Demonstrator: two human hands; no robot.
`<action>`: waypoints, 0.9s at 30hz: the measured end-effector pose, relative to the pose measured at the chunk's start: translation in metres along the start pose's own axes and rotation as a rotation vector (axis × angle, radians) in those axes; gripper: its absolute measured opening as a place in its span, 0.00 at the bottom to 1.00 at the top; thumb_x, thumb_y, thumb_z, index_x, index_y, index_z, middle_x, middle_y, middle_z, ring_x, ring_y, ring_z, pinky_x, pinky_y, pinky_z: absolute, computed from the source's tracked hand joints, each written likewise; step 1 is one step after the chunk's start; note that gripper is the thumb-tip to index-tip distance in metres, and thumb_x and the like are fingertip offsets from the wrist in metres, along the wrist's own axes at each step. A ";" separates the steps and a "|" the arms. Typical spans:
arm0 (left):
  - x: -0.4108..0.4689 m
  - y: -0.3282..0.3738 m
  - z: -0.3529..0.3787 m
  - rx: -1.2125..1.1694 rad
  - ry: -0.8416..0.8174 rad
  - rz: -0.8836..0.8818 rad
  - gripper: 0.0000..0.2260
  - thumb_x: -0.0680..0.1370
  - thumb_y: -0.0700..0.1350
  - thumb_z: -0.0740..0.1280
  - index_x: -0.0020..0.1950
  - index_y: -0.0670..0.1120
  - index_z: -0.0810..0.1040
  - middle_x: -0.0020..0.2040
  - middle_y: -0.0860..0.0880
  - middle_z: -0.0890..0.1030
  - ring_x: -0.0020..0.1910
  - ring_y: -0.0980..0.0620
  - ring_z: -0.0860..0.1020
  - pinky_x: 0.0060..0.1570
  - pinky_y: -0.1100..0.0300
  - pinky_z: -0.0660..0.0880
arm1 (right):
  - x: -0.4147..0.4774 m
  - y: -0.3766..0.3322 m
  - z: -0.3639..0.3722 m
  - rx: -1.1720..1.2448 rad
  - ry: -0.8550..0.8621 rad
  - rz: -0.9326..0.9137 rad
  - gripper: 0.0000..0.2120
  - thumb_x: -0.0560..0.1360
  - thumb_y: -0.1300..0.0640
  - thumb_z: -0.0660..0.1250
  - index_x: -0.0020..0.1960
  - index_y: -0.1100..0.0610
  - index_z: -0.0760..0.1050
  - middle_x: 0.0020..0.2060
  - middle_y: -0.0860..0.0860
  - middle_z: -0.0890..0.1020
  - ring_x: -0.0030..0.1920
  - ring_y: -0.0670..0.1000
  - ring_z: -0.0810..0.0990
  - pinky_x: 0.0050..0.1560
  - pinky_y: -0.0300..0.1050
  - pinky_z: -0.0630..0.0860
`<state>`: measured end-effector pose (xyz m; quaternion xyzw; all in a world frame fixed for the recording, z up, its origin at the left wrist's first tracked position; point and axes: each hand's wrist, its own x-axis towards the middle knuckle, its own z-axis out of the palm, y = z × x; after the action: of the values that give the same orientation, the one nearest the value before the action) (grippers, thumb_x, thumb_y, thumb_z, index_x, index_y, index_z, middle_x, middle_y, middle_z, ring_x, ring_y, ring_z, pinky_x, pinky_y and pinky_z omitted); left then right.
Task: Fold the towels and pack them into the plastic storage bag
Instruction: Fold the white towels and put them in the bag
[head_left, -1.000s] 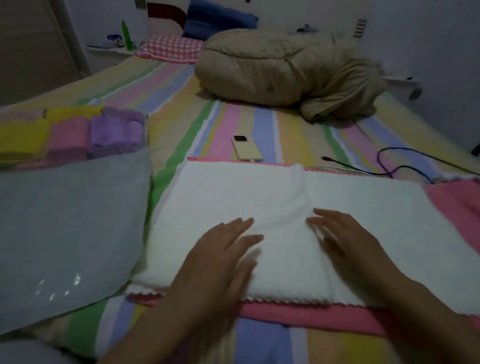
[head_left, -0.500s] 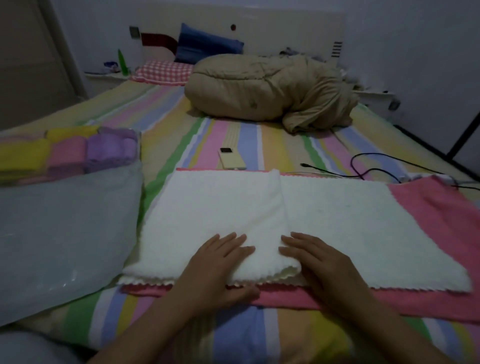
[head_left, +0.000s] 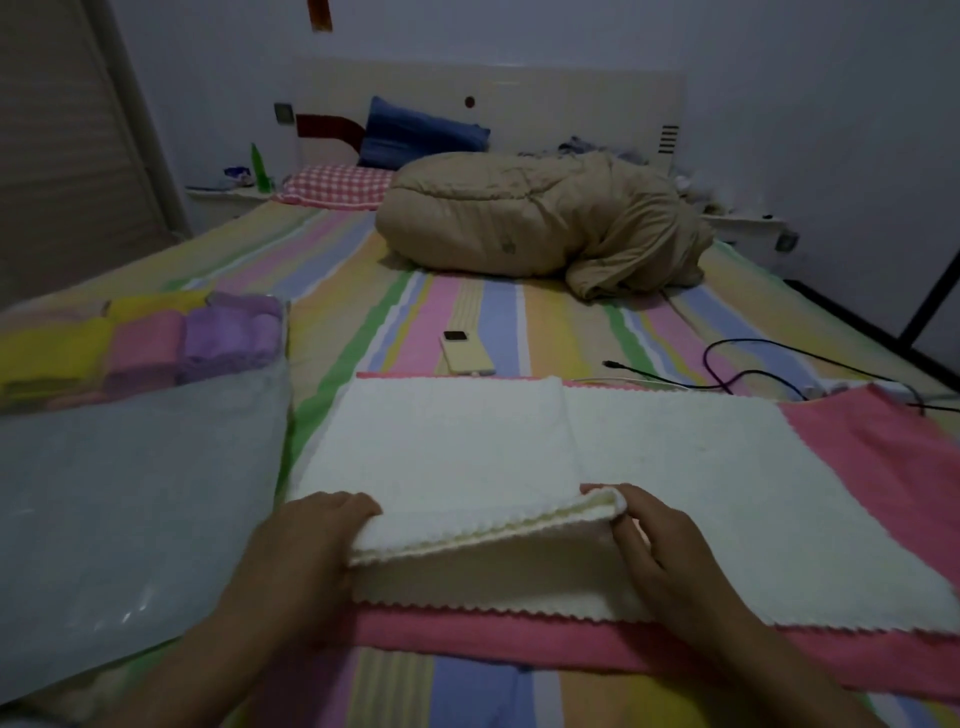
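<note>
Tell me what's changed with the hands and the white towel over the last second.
Both hands lay flat on the white towel, then drew back to its near edge. Now the left hand and right hand each hold a near corner of the folded top layer and have lifted that edge off the layer below. The pink towel underneath, the plastic storage bag and the phone stayed put.

Bed (head_left: 332, 270): striped sheet.
Near side: plastic storage bag (head_left: 130, 493), pink towel (head_left: 883, 457).
Middle: phone (head_left: 466, 353), black cable (head_left: 727, 364).
Far end: beige quilt (head_left: 519, 228), checked pillow (head_left: 337, 184).
</note>
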<state>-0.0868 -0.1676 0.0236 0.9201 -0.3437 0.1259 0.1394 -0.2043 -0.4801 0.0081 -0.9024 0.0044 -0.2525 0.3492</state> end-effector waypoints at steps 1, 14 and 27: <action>0.000 -0.012 -0.007 -0.008 -0.004 -0.043 0.19 0.57 0.46 0.63 0.47 0.56 0.75 0.37 0.54 0.82 0.35 0.47 0.82 0.30 0.59 0.74 | 0.003 -0.001 0.000 0.021 0.022 -0.001 0.18 0.79 0.47 0.52 0.52 0.53 0.78 0.43 0.44 0.82 0.44 0.43 0.80 0.42 0.40 0.75; 0.066 -0.040 -0.028 -0.917 0.276 -0.514 0.10 0.74 0.36 0.69 0.43 0.52 0.81 0.31 0.63 0.82 0.34 0.67 0.79 0.34 0.75 0.74 | 0.068 -0.022 -0.002 0.240 0.318 0.188 0.14 0.81 0.47 0.52 0.50 0.50 0.75 0.39 0.53 0.79 0.40 0.50 0.75 0.37 0.49 0.70; 0.189 -0.091 0.038 -0.370 0.068 -0.585 0.16 0.79 0.49 0.63 0.59 0.37 0.76 0.59 0.38 0.79 0.59 0.39 0.76 0.53 0.55 0.68 | 0.171 0.050 0.039 -0.185 0.082 0.577 0.15 0.83 0.53 0.52 0.57 0.61 0.74 0.51 0.58 0.80 0.53 0.59 0.77 0.48 0.48 0.68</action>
<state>0.1180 -0.2276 0.0347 0.9341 -0.0777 0.0469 0.3453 -0.0288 -0.5254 0.0291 -0.8811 0.2974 -0.1776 0.3221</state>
